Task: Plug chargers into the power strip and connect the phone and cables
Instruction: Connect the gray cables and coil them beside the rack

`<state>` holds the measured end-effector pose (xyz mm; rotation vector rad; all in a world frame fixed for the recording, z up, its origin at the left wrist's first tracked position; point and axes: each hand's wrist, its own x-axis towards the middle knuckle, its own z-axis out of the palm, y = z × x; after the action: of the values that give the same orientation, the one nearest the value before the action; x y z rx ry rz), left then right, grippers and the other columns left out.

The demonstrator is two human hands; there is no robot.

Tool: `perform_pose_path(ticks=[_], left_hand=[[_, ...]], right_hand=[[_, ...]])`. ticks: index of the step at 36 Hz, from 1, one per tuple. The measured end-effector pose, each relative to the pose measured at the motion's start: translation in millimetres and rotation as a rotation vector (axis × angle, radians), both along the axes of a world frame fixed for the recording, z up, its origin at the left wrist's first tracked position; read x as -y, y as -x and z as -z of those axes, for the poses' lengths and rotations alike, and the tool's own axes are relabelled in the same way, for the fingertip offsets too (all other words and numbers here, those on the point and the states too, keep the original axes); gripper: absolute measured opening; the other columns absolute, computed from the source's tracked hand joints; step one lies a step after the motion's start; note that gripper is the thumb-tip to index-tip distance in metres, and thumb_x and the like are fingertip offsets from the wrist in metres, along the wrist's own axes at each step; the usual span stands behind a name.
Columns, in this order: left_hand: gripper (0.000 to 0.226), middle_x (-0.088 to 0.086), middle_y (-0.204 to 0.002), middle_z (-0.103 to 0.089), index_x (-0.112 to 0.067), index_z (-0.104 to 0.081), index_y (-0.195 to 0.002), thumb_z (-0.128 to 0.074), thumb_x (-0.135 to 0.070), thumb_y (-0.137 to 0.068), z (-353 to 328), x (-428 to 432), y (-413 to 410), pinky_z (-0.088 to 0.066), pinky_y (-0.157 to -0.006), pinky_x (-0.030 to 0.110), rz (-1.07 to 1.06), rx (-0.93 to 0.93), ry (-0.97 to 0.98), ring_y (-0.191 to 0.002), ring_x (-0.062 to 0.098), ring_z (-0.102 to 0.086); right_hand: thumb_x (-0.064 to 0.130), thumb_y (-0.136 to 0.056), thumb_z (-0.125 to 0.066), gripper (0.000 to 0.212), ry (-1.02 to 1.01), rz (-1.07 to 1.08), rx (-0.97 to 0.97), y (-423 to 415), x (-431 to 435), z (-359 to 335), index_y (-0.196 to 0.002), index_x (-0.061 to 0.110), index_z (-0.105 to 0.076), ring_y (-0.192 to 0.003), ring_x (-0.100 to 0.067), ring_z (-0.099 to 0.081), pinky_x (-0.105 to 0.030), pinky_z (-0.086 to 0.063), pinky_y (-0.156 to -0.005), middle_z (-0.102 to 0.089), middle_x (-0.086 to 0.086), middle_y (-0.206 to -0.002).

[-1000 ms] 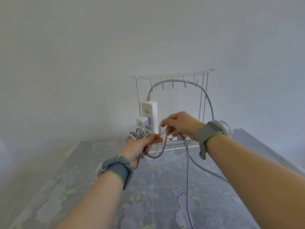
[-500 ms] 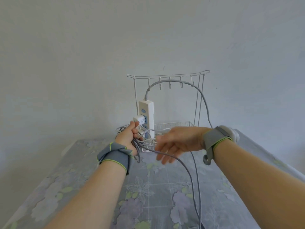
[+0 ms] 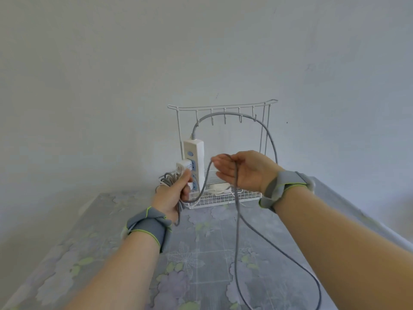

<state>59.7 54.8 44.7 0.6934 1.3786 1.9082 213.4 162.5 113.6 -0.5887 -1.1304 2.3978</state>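
Now my left hand (image 3: 171, 194) grips the coiled grey cable (image 3: 168, 177) beside the power strip (image 3: 197, 153) — my right hand (image 3: 244, 172) is flat, fingers straight, the cable lying across it.

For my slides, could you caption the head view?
Left hand grips a coiled grey cable; its loop drapes over the open right hand.

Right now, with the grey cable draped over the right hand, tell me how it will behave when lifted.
Probably floppy: the grey cable sags in a loop between the right hand and the left hand. Likely light, since it lies across an open palm. It may slide off: nothing pinches it there, and its tail trails over the table.
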Motion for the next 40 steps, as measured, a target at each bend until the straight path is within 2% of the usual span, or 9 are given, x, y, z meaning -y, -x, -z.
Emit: perform_pose_path(ticks=[5,10,12,18,24,28,33,37,40], left_hand=[[0.025,0.001,-0.056,-0.067,-0.013,-0.069,-0.064,-0.068,-0.029,-0.083,1,6,-2,-0.04,-0.045,0.012,0.076,-0.063,0.064,-0.049,0.008,-0.051],[0.024,0.011,-0.076,-0.076,-0.003,-0.074,-0.081,-0.073,-0.027,-0.078,-2,16,0,-0.041,-0.057,0.02,0.088,-0.206,0.098,-0.078,0.02,-0.064],[0.022,0.023,-0.087,-0.074,-0.009,-0.075,-0.064,-0.079,-0.029,-0.072,-3,18,-2,-0.041,-0.063,0.024,0.073,-0.262,0.141,-0.083,0.024,-0.06],[0.049,-0.002,-0.037,-0.047,-0.015,-0.05,-0.037,-0.086,-0.039,-0.061,-4,10,-9,-0.036,-0.052,0.024,-0.041,-0.402,0.363,-0.04,0.013,-0.042],[0.021,0.002,-0.052,-0.064,-0.007,-0.066,-0.064,-0.062,-0.006,-0.085,-13,8,-19,-0.039,-0.057,0.025,0.073,-0.011,0.071,-0.054,0.016,-0.052],[0.022,0.002,-0.046,-0.058,-0.006,-0.059,-0.071,-0.049,-0.006,-0.091,-21,4,-13,-0.047,-0.049,0.022,0.064,0.249,0.024,-0.04,0.01,-0.056],[0.029,-0.005,-0.043,-0.059,-0.012,-0.059,-0.075,-0.041,-0.013,-0.098,-22,3,-7,-0.04,-0.039,0.016,0.056,0.251,0.063,-0.036,0.004,-0.055],[0.037,-0.006,-0.049,-0.063,-0.012,-0.066,-0.074,-0.038,-0.01,-0.099,-19,4,-9,-0.042,-0.043,0.018,0.071,0.292,0.03,-0.041,0.005,-0.053],[0.048,-0.003,-0.055,-0.068,-0.01,-0.07,-0.068,-0.035,-0.005,-0.1,-19,3,-8,-0.047,-0.042,0.015,0.106,0.442,-0.081,-0.043,0.004,-0.06]], right_hand=[[0.006,-0.101,-0.032,0.032,-0.111,-0.026,0.065,35,22,-1,-0.084,0.004,-0.059,-0.093,-0.026,-0.064,-0.038,-0.047,-0.096,-0.072,-0.013,-0.081],[0.001,-0.097,-0.042,0.026,-0.233,0.032,0.21,52,34,0,-0.082,0.005,-0.064,-0.074,-0.014,-0.056,-0.024,-0.046,-0.073,-0.061,-0.005,-0.081],[0.0,-0.094,-0.049,0.024,-0.301,0.067,0.285,54,36,0,-0.078,0.008,-0.066,-0.062,-0.01,-0.047,-0.022,-0.041,-0.061,-0.057,-0.002,-0.071],[0.003,-0.085,-0.065,0.015,-0.469,0.049,0.392,63,42,-4,-0.074,0.013,-0.068,-0.055,-0.006,-0.046,-0.021,-0.043,-0.053,-0.06,0.002,-0.071],[0.007,-0.079,-0.073,0.016,-0.605,0.262,0.42,60,38,0,-0.094,0.003,-0.074,-0.057,-0.01,-0.05,-0.022,-0.042,-0.054,-0.061,-0.009,-0.079],[0.015,-0.08,-0.073,0.018,-0.666,0.406,0.417,46,36,11,-0.07,0.008,-0.061,-0.051,-0.016,-0.05,-0.025,-0.046,-0.051,-0.057,-0.009,-0.063],[0.026,-0.086,-0.067,0.027,-0.552,0.173,0.482,34,51,18,-0.079,0.002,-0.058,-0.05,-0.02,-0.048,-0.022,-0.047,-0.045,-0.054,-0.013,-0.066],[0.037,-0.083,-0.069,0.046,-0.591,-0.033,0.545,26,53,27,-0.103,-0.004,-0.063,-0.076,-0.028,-0.071,-0.032,-0.061,-0.069,-0.072,-0.021,-0.093],[0.024,-0.086,-0.066,0.032,-0.622,-0.156,0.512,28,58,35,-0.107,0.0,-0.062,-0.087,-0.028,-0.07,-0.034,-0.058,-0.082,-0.071,-0.02,-0.102]])
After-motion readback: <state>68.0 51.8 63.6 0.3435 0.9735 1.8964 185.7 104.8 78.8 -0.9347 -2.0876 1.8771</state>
